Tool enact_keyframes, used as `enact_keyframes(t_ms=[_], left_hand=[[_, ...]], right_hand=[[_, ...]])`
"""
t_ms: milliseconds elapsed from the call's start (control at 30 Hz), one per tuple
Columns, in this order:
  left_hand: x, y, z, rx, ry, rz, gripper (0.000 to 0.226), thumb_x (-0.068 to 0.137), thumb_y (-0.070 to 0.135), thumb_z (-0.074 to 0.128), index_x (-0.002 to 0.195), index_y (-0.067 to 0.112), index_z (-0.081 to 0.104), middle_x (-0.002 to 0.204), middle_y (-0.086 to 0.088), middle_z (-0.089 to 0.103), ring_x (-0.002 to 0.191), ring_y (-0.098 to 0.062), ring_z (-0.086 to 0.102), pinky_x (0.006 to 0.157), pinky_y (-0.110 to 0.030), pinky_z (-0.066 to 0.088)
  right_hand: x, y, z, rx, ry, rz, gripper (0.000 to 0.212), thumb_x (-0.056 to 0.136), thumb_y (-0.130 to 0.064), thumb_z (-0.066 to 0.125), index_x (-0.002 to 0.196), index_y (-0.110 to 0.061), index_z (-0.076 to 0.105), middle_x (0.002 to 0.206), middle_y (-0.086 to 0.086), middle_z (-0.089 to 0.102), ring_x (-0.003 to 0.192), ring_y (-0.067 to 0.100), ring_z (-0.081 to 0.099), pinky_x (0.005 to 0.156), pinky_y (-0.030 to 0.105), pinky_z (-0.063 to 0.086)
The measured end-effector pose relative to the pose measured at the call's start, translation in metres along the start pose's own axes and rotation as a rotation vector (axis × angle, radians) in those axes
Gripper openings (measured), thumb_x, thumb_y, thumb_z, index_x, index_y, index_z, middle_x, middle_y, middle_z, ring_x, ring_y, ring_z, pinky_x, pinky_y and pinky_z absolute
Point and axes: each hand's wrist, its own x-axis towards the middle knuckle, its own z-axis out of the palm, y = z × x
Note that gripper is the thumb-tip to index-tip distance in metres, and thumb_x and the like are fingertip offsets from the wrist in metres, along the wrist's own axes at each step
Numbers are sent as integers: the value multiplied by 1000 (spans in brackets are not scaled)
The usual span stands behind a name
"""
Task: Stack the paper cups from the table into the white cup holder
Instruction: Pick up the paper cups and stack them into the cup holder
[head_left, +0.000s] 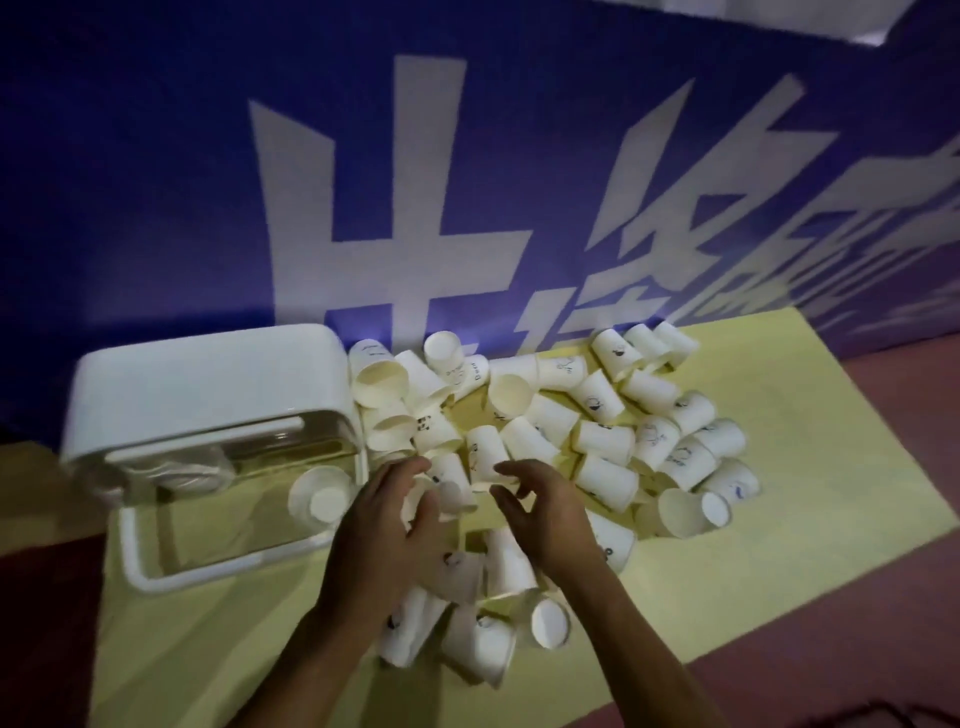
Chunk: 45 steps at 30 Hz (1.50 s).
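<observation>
Left hand (384, 525): curled over the cups; you cannot tell whether it grips one.
Right hand (543, 512): the same; contact is blurred.
Cups (605, 441): heaped under and beyond both hands.
Cup holder (208, 384): just left of your left hand.
Risk: a careless sweep may roll loose cups away.

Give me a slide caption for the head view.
Left hand and right hand reach among paper cups beside white cup holder.

The left hand (382, 530) and right hand (545, 512) are bare and long-fingered, on slim, uncovered forearms (644, 644).
</observation>
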Motion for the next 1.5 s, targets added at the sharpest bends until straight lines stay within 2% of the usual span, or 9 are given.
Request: enact_keyframes(t_ms=[100, 233, 467, 633, 733, 1033, 1267, 1367, 1500], left_hand=[[29, 46, 48, 36, -114, 87, 34, 97, 34, 60, 130, 25, 62, 128, 8, 65, 115, -12, 62, 87, -28, 53], [73, 102, 123, 108, -212, 109, 40, 98, 40, 58, 135, 26, 57, 136, 9, 59, 122, -14, 58, 94, -30, 51], [170, 178, 269, 290, -307, 125, 54, 96, 44, 64, 145, 26, 48, 145, 4, 55, 127, -18, 57, 97, -32, 52], [237, 177, 327, 637, -290, 284, 66, 90, 25, 72, 148, 22, 43, 150, -3, 48, 135, -24, 48, 109, -37, 45], [268, 164, 342, 900, -432, 434, 71, 91, 21, 71, 153, 25, 36, 158, -5, 39, 145, -28, 35, 120, -42, 33], [308, 153, 360, 1221, -646, 696, 69, 91, 13, 68, 150, 25, 34, 146, -5, 49, 129, -29, 49, 110, -44, 42], [317, 156, 349, 1048, -655, 684, 66, 90, 29, 69, 146, 20, 36, 146, -3, 49, 129, -25, 48, 109, -37, 42], [306, 173, 326, 715, -540, 373, 75, 88, 51, 72, 147, 23, 34, 144, 1, 49, 127, -21, 52, 100, -33, 45], [274, 189, 300, 183, -238, 40, 79, 75, 46, 86, 137, 32, 39, 126, 13, 52, 108, -9, 53, 82, -25, 45]], right_hand=[[4, 44, -54, 26, 116, 96, 20, 93, -21, 71, 112, -24, 75, 107, -13, 70, 81, 4, 61, 76, 24, 51], [14, 104, -115, 43, 204, 148, 13, 94, -23, 71, 106, -25, 76, 101, -17, 71, 80, 0, 62, 69, 12, 47], [49, 214, -192, 124, 179, 199, 14, 94, -21, 70, 107, -25, 75, 99, -17, 73, 80, 3, 65, 68, 14, 46], [73, 266, -225, 109, 133, 170, 15, 93, -16, 72, 104, -26, 74, 97, -20, 70, 80, 4, 64, 65, 9, 44], [85, 288, -237, 119, 133, 166, 18, 92, -14, 72, 105, -27, 72, 97, -22, 68, 75, 1, 64, 60, 7, 42], [137, 335, -254, 122, 136, 192, 19, 92, -14, 73, 110, -19, 72, 103, -10, 70, 84, 4, 63, 69, 5, 43], [205, 347, -258, 59, 141, 233, 31, 91, -22, 75, 120, -14, 69, 118, 1, 69, 78, 17, 63, 74, 24, 43], [242, 352, -256, 63, 89, 289, 62, 85, -33, 81, 139, -14, 57, 133, 6, 59, 105, 24, 62, 88, 35, 50], [283, 359, -240, -4, -142, 371, 101, 74, -46, 88, 155, -19, 35, 153, 8, 44, 138, 31, 43, 112, 49, 43]])
